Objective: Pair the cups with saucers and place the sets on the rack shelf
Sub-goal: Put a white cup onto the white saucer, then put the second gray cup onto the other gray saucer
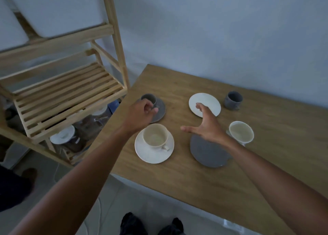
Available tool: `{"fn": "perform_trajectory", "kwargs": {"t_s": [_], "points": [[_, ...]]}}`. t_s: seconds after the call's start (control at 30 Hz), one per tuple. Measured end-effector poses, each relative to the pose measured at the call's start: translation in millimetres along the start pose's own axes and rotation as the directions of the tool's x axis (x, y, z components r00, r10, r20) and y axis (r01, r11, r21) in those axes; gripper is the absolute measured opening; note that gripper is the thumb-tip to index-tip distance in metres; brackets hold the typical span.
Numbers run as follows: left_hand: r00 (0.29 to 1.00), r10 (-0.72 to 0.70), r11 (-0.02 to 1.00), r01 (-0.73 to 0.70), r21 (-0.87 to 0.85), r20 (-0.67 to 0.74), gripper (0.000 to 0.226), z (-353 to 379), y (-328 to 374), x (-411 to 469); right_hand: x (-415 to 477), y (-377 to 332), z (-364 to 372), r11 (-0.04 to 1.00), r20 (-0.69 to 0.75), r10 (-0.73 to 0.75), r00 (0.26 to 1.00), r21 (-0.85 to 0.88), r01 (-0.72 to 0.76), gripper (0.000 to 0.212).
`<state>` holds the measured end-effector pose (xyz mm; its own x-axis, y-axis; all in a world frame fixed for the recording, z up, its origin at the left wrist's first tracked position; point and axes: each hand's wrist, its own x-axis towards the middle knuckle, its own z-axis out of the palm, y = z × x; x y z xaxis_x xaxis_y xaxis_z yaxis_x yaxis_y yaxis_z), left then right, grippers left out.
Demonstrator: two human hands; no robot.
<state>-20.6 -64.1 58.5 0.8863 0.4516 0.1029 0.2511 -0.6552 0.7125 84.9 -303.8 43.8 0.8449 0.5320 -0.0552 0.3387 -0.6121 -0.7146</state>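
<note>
On the wooden table (204, 178) a grey cup (150, 98) stands on a grey saucer (159, 112), and my left hand (140, 114) curls over that saucer's near edge by the cup's handle. A cream cup (155, 136) rests on a white saucer (142, 151) just in front. My right hand (206, 124) hovers open, fingers spread, between an empty white saucer (211, 101) and an empty grey saucer (207, 153). Another cream cup (241, 131) and a grey cup (232, 100) stand alone at the right. The slatted wooden rack shelf (58, 99) is bare at the left.
The rack's upper shelf holds white bins (53, 9). Below the slatted shelf are glass jars with white lids (62, 137). A grey wall runs behind the table. My feet (152, 226) stand on the floor near the table's front edge.
</note>
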Motion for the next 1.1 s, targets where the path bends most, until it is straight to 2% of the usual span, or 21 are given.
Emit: {"fn": "perform_trajectory", "kwargs": {"t_s": [0.17,0.37,0.6,0.67,0.8,1.1], "points": [[0.992,0.074,0.994,-0.066,-0.085,0.098,0.024,48,52,21,29,33,-57,0.998,-0.186,0.040,0.982,-0.048,-0.050,0.117],[0.969,0.157,0.987,-0.147,-0.067,0.190,0.021,119,80,23,64,92,-110,0.990,-0.298,0.134,0.945,-0.008,-0.143,0.115],[0.955,0.036,0.999,-0.032,-0.020,0.294,0.012,176,70,3,98,147,-125,0.962,-0.242,0.254,0.936,-0.037,-0.271,0.124],[0.953,-0.002,1.000,0.003,0.000,0.304,0.010,183,63,-1,103,156,-122,0.962,-0.223,0.258,0.940,-0.032,-0.271,0.117],[0.955,0.003,0.999,-0.014,0.035,0.297,0.015,189,58,-2,109,165,-117,0.971,-0.230,0.234,0.945,-0.001,-0.240,0.089],[0.947,-0.023,1.000,0.018,0.018,0.321,0.008,190,55,0,100,152,-124,0.984,-0.254,0.178,0.951,0.054,-0.169,0.077]]}}
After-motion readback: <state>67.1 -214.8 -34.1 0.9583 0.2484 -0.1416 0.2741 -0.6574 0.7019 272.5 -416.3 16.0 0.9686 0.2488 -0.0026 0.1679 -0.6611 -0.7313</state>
